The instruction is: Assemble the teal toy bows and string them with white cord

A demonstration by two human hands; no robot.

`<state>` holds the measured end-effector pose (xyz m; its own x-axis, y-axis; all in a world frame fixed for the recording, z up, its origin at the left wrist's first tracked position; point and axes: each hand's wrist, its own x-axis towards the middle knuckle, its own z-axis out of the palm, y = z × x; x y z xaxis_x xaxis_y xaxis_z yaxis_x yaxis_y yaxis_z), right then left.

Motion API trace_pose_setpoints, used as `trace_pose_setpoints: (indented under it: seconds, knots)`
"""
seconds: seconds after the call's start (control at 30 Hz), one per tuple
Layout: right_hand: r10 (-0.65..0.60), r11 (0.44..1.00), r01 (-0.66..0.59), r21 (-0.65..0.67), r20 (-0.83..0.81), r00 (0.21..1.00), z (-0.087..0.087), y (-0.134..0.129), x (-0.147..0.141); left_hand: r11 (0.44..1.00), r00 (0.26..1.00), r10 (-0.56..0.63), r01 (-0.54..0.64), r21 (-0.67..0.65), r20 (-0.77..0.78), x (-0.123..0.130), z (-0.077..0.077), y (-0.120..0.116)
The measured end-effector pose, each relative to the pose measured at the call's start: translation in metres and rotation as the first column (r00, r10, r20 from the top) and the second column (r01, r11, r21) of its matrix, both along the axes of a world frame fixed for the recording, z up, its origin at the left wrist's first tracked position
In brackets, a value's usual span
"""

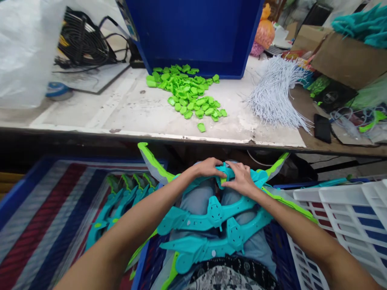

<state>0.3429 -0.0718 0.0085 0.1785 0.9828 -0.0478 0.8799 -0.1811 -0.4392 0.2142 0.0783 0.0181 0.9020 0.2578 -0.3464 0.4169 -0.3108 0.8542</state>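
Two hands: left (211, 168) and right (241, 179), fingers curled, pinching one turquoise toy bow (225, 172)
Green caps (192, 90): I see them piled on the table (121, 108)

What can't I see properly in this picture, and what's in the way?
- Head view: how the small bright-green plastic piece meets the teal plastic part; the left hand and right hand cover much of it.
- Head view: the upper part of the big blue plastic bin, cut off by the top edge.
- Head view: whatever is inside the cloudy white plastic bag, hidden by its film.
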Motion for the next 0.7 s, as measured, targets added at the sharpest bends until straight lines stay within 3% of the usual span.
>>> trace_pose_setpoints:
  seconds: [0.17, 0.3, 0.37, 0.43, 0.53, 0.6, 0.67, 0.7]
  knots:
    - [0.050, 0.998, -0.055, 0.031, 0.127, 0.991, 0.000, -0.002, -0.007, 0.964, 1.000, -0.003, 0.007, 0.267, -0.014, -0.005, 0.009, -0.015]
    - [0.046, 0.982, -0.091, 0.163, 0.260, 0.964, 0.005, -0.029, -0.015, 0.870, 0.996, 0.005, 0.039, 0.492, -0.086, -0.017, 0.020, -0.038]
    - [0.038, 0.995, -0.061, 0.077, 0.278, 0.960, 0.010, -0.047, -0.019, 0.827, 0.994, 0.040, 0.022, 0.562, -0.098, -0.021, 0.024, -0.042]
    - [0.060, 0.997, -0.042, -0.068, 0.281, 0.958, 0.018, -0.061, -0.023, 0.845, 0.994, 0.047, 0.013, 0.534, -0.098, -0.022, 0.028, -0.035]
    - [0.184, 0.964, -0.130, -0.231, 0.231, 0.956, 0.030, -0.068, -0.026, 0.940, 0.983, -0.133, 0.165, 0.297, -0.126, -0.020, 0.035, -0.015]
    - [0.293, 0.922, -0.231, -0.310, 0.170, 0.941, 0.035, -0.066, -0.026, 0.936, 0.962, -0.247, 0.269, 0.227, -0.118, -0.020, 0.038, -0.006]
    - [0.352, 0.885, -0.283, -0.369, 0.132, 0.927, 0.036, -0.065, -0.025, 0.897, 0.971, -0.218, 0.238, 0.373, -0.095, -0.025, 0.036, -0.007]
    - [0.355, 0.874, -0.285, -0.394, 0.117, 0.927, 0.037, -0.066, -0.023, 0.849, 0.983, -0.173, 0.183, 0.495, -0.068, -0.030, 0.032, -0.011]
